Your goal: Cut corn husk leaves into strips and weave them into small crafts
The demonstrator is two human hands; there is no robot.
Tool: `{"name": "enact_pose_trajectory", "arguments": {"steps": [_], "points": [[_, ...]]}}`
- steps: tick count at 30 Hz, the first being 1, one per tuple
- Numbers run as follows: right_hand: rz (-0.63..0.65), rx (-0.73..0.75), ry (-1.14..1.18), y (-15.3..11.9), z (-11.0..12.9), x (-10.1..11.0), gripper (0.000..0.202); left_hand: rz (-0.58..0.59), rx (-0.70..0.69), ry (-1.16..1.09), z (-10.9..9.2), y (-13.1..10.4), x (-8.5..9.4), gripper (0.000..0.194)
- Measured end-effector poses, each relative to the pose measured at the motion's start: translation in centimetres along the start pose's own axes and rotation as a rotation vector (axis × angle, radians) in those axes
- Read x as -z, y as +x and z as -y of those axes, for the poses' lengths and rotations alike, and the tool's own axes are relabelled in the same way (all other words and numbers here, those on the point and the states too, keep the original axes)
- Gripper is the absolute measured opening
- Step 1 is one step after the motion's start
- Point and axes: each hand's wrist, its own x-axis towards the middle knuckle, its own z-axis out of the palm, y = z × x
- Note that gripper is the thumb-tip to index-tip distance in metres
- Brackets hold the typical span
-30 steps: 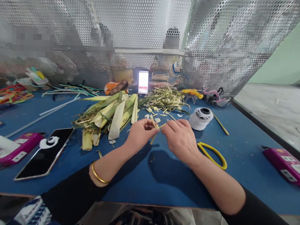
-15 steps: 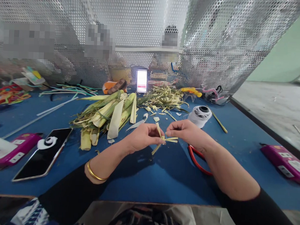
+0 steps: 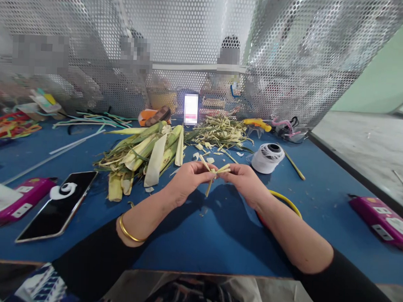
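Note:
A small piece of folded pale corn husk strips (image 3: 213,173) is pinched between my two hands above the blue table. My left hand (image 3: 191,179) has thumb and fingers closed on its left side, with strip ends sticking up and down. My right hand (image 3: 241,178) pinches the strips that point right. Left of my hands lies a bundle of corn husks (image 3: 144,155). A spool of white thread (image 3: 268,158) stands beyond my right hand. Under my right forearm, a yellow and red handle (image 3: 288,201) is partly hidden; I cannot make out its tool.
Purple power strips (image 3: 382,216) lie at both sides. A black phone (image 3: 60,207) is at left. Shredded husk (image 3: 222,132), an orange-yellow tool (image 3: 258,123) and coloured strips (image 3: 9,127) lie at the back, before a perforated metal screen (image 3: 200,35).
My right hand has moved left and now grips the strips it was apart from. The piece has tilted and shifted slightly up and left. More of the yellow handle shows.

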Motion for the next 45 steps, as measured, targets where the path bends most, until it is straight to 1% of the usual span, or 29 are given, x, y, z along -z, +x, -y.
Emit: {"name": "enact_pose_trajectory", "arguments": {"steps": [2, 4, 7, 9, 14, 18, 20, 23, 26, 29, 31, 33, 35, 36, 37, 41, 42, 43, 45], "points": [[-0.033, 0.032, -0.052, 0.0, -0.4, -0.3, 0.025, -0.044, 0.006, -0.004, 0.1, 0.1, 0.0, 0.021], [-0.105, 0.104, -0.154, -0.2, -0.6, -0.7, 0.025, -0.082, 0.012, -0.013, 0.2, 0.2, 0.0, 0.023], [-0.229, 0.312, -0.381, -0.6, -0.4, -1.1, 0.024, -0.127, 0.026, -0.013, 0.5, 0.2, -0.1, 0.025], [-0.262, 0.424, -0.507, -0.9, -0.2, -1.3, 0.022, -0.152, 0.025, -0.002, 0.8, 0.2, -0.1, 0.026], [-0.286, 0.491, -0.721, -1.4, -0.3, -1.6, 0.019, -0.19, -0.005, 0.081, 1.2, 0.2, -0.3, 0.029], [-0.296, 0.611, -0.99, -1.3, -0.2, -1.2, 0.018, -0.215, -0.034, 0.162, 1.0, 0.2, -0.3, 0.024], [-0.284, 0.648, -1.104, -1.3, 0.0, -1.0, 0.02, -0.231, -0.06, 0.213, 0.9, 0.1, -0.3, 0.021], [-0.269, 0.693, -1.212, -1.3, 0.3, -0.8, 0.021, -0.246, -0.108, 0.29, 0.7, 0.1, -0.3, 0.017], [-0.252, 0.758, -1.267, -1.2, 0.5, -0.7, 0.021, -0.252, -0.158, 0.379, 0.7, 0.0, -0.2, 0.016], [-0.214, 0.83, -1.307, -1.2, 0.9, -0.6, 0.023, -0.199, -0.174, 0.468, 0.6, -0.1, -0.1, 0.012], [-0.169, 0.843, -1.309, -1.1, 1.2, -0.3, 0.024, -0.113, -0.149, 0.483, 0.6, -0.1, -0.1, 0.009], [-0.105, 0.815, -1.246, -1.0, 1.5, 0.0, 0.023, -0.007, -0.097, 0.44, 0.4, 0.0, 0.0, 0.009], [-0.02, 0.742, -1.098, -0.9, 1.7, 0.5, 0.019, 0.092, -0.037, 0.363, 0.1, 0.0, 0.1, 0.012], [0.024, 0.679, -0.993, -0.8, 1.7, 0.8, 0.017, 0.13, -0.011, 0.326, -0.1, 0.0, 0.2, 0.013], [0.07, 0.588, -0.872, -0.7, 1.8, 1.1, 0.016, 0.161, 0.01, 0.293, -0.2, -0.1, 0.2, 0.015], [0.247, 0.09, -0.381, -0.5, 1.9, 2.1, 0.018, 0.268, 0.053, 0.185, -0.8, -0.3, 0.2, 0.022], [0.278, 0.002, -0.289, -0.5, 1.9, 2.2, 0.018, 0.29, 0.053, 0.159, -0.8, -0.3, 0.2, 0.023], [0.296, -0.053, -0.216, -0.5, 1.9, 2.2, 0.017, 0.302, 0.052, 0.132, -0.9, -0.3, 0.3, 0.024], [0.293, -0.086, -0.106, -0.4, 2.0, 2.0, 0.013, 0.292, 0.051, 0.082, -0.8, -0.4, 0.3, 0.026]]}}
